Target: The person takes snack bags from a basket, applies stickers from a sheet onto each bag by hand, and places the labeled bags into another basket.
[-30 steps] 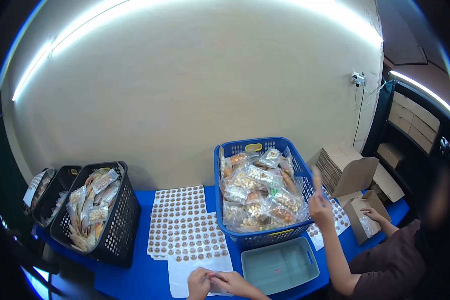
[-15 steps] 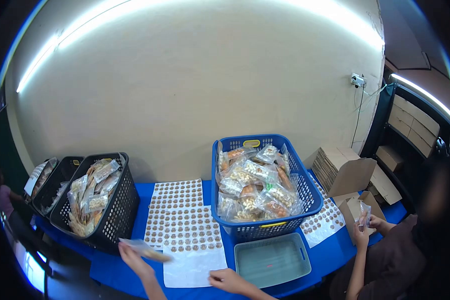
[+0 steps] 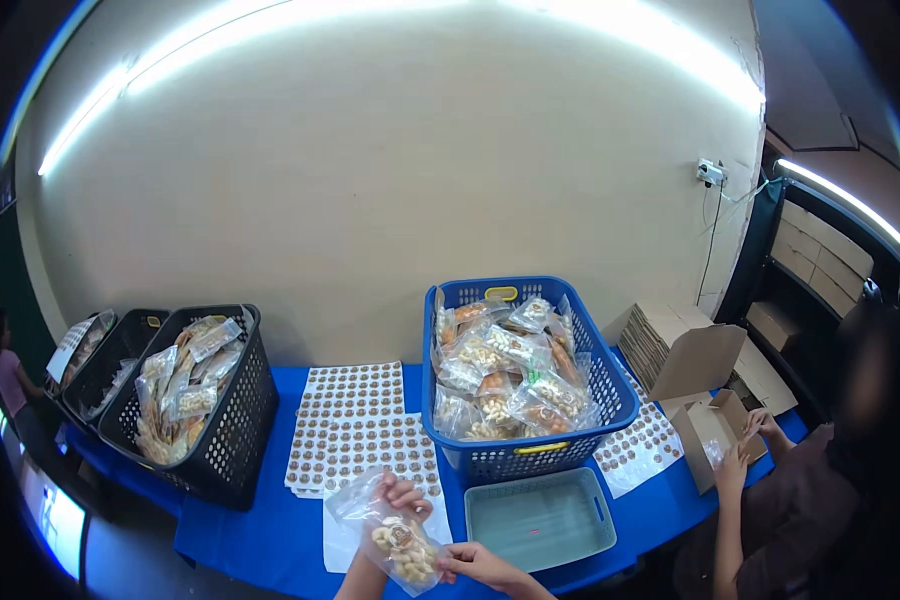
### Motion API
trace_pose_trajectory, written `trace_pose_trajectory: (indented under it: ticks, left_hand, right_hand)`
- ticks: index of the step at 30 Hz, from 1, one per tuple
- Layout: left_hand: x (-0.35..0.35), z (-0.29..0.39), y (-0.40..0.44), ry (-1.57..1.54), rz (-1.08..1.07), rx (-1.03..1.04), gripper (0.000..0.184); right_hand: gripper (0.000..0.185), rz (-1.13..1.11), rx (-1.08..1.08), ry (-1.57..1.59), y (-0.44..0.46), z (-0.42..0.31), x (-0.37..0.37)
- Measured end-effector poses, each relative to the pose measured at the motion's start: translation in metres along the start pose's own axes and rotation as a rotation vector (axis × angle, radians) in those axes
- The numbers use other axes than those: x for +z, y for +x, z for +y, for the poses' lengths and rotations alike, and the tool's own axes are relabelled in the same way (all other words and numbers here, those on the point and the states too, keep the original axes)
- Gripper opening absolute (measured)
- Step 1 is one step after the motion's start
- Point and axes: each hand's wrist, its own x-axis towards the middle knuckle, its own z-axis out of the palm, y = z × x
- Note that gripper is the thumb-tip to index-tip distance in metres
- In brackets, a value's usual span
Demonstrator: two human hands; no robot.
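Observation:
A clear plastic bag of pale, cashew-like nuts (image 3: 410, 562) is held up over the front of the table, with a small brownish round mark on its face. My left hand (image 3: 404, 497) grips it from behind near the top, fingers curled over its edge. At the bag's lower right side, my right hand (image 3: 482, 566) pinches the plastic between thumb and fingers. Beneath and behind the bag lie white sheets of round brown stickers (image 3: 355, 420). To the right of my right hand sits a shallow grey-green tray (image 3: 540, 550).
A blue basket (image 3: 530, 460) heaped with filled bags stands behind the tray. Black baskets (image 3: 245, 430) of bags stand at left. On the right, a co-worker's hands (image 3: 745, 448) are at an open cardboard box (image 3: 698, 455), near stacked flat cardboard (image 3: 655, 340). Another person (image 3: 12, 385) is far left.
My left hand has brought the bag rightward and turned its face toward me. My right hand has moved from the sticker sheet onto the bag. The co-worker's bag is now in the box.

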Motion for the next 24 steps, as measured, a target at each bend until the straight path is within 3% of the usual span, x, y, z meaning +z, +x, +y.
trace_pose_trajectory:
  ticks: [2,3,6,7,8,11,13,15,18,20,22,23,24]
  left_hand:
    - [0.01,-0.007,-0.003,0.039,0.112,0.017,0.024]
    - [0.007,-0.002,0.002,0.216,-0.022,0.044,0.04]
    - [0.013,0.006,-0.013,0.465,0.04,-0.071,0.05]
    - [0.012,0.004,-0.017,0.423,0.079,-0.103,0.049]
    - [0.006,0.0,-0.018,0.612,0.087,-0.119,0.047]
    - [-0.029,-0.016,-0.021,1.088,0.071,-0.176,0.036]
    - [-0.027,-0.023,-0.024,1.106,0.091,-0.115,0.034]
    - [-0.029,-0.021,-0.027,1.184,0.094,-0.086,0.033]
    - [-0.028,-0.015,-0.04,1.28,0.044,-0.275,0.039]
    - [-0.035,-0.02,-0.048,1.235,0.133,-0.228,0.037]
    - [-0.036,-0.023,-0.054,1.282,0.206,-0.209,0.035]
    - [-0.037,-0.032,-0.058,1.187,0.207,-0.065,0.02]
    - [-0.041,-0.03,-0.058,1.274,0.183,-0.095,0.021]
  right_hand:
    - [0.018,0.165,-0.076,0.111,-0.002,0.003,-0.004]
    - [0.017,0.276,-0.111,0.127,-0.005,-0.002,-0.007]
    - [0.013,0.507,-0.254,0.201,-0.01,-0.007,-0.021]
    - [0.013,0.557,-0.295,0.215,-0.01,-0.009,-0.024]
    - [0.013,0.607,-0.332,0.23,-0.008,-0.011,-0.025]
    - [0.014,0.598,-0.314,0.186,-0.001,-0.009,-0.012]
    - [0.019,0.551,-0.31,0.266,0.003,0.005,-0.011]
    - [0.02,0.515,-0.209,0.123,0.0,0.017,-0.013]
    - [0.022,0.426,-0.05,-0.02,-0.005,0.036,-0.018]
    - [0.02,0.409,-0.007,0.004,-0.005,0.046,-0.018]
    - [0.022,0.528,-0.076,0.058,-0.016,0.008,0.009]
    - [0.023,0.543,-0.093,0.035,-0.017,0.007,0.01]
    - [0.024,0.559,-0.109,0.011,-0.016,0.007,0.009]
